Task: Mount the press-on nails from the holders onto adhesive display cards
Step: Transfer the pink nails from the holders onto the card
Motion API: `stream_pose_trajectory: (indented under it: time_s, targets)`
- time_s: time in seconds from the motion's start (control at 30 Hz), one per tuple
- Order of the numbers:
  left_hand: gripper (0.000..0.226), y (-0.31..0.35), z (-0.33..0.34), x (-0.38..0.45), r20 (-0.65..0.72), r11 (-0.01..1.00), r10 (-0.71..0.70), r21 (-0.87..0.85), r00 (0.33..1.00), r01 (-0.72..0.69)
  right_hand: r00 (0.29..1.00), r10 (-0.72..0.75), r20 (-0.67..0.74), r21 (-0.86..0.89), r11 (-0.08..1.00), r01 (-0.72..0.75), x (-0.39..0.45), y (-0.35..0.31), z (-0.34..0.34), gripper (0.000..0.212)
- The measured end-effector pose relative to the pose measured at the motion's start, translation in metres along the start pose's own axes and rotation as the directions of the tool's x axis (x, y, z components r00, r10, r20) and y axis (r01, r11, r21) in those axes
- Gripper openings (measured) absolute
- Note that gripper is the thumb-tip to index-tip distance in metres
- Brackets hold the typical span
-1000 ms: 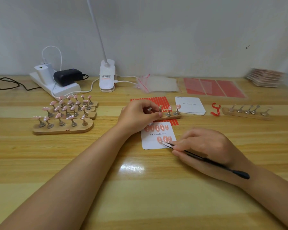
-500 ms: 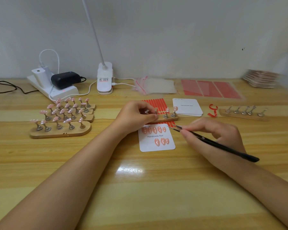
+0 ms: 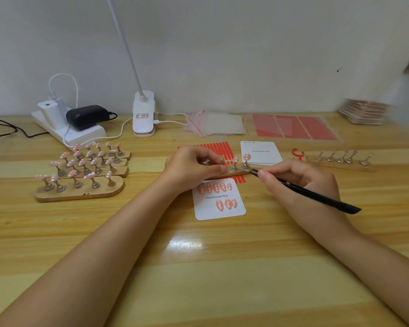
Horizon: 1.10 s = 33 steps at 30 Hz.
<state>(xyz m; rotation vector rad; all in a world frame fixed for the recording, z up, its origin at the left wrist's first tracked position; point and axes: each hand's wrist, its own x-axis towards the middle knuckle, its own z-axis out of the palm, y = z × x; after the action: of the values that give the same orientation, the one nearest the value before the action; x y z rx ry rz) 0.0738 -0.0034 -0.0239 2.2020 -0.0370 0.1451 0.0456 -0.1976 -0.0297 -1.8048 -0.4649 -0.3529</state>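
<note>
Nails (image 3: pixel 246 157) left on the wooden holder (image 3: pixel 237 171) are steadied by the left hand (image 3: pixel 194 166), clamped on it so it can't slide, while tweezers (image 3: pixel 302 190), pinched by the right hand (image 3: pixel 300 179), are aimed at a stand beside the display card (image 3: pixel 219 199) on the surface (image 3: pixel 198 267).

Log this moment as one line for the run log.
left hand: holds wooden holder | right hand: grips tweezers, tips at rightmost nail stand | display card: eight nails mounted
</note>
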Motion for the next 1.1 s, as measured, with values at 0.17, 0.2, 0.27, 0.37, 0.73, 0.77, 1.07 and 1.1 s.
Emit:
stream_pose_trajectory:
  time_s: [0.17,0.2,0.27,0.37,0.73,0.77,1.07,1.1]
  targets:
    - [0.018,0.003,0.001,-0.001,0.019,0.986,0.070,0.153,0.997,-0.072,0.999,0.032,-0.036,0.030,0.999,-0.031,0.003,0.003,-0.001,0.021]
    - [0.017,0.004,0.000,-0.001,0.017,0.980,0.080,0.181,0.997,-0.082,0.999,0.037,-0.039,0.028,0.999,-0.036,0.004,0.003,-0.001,0.020]
    - [0.016,0.002,-0.004,0.001,0.027,0.973,0.085,0.211,0.996,-0.089,0.998,0.046,-0.040,0.030,0.999,-0.045,0.004,0.004,-0.002,0.019]
    - [0.017,-0.001,-0.013,0.003,0.047,0.976,0.067,0.207,0.997,-0.075,0.998,0.052,-0.040,0.033,0.998,-0.051,0.004,0.005,-0.002,0.018]
    - [0.021,0.001,-0.011,0.006,0.067,0.970,0.100,0.216,0.993,-0.112,0.999,0.033,-0.023,0.018,0.999,-0.033,0.005,0.004,-0.001,0.018]
    - [0.021,0.002,-0.007,0.006,0.043,0.965,0.108,0.235,0.993,-0.115,0.999,0.032,-0.022,0.016,0.999,-0.032,0.005,0.004,-0.001,0.018]
    - [0.013,0.000,0.001,0.007,-0.010,0.984,0.093,0.154,0.996,-0.090,0.999,0.034,-0.005,0.011,0.999,-0.034,0.005,0.004,-0.001,0.018]
    - [0.010,0.000,0.000,0.008,0.000,0.986,0.090,0.141,0.996,-0.089,0.999,0.034,-0.004,0.013,0.999,-0.034,0.005,0.004,-0.001,0.019]
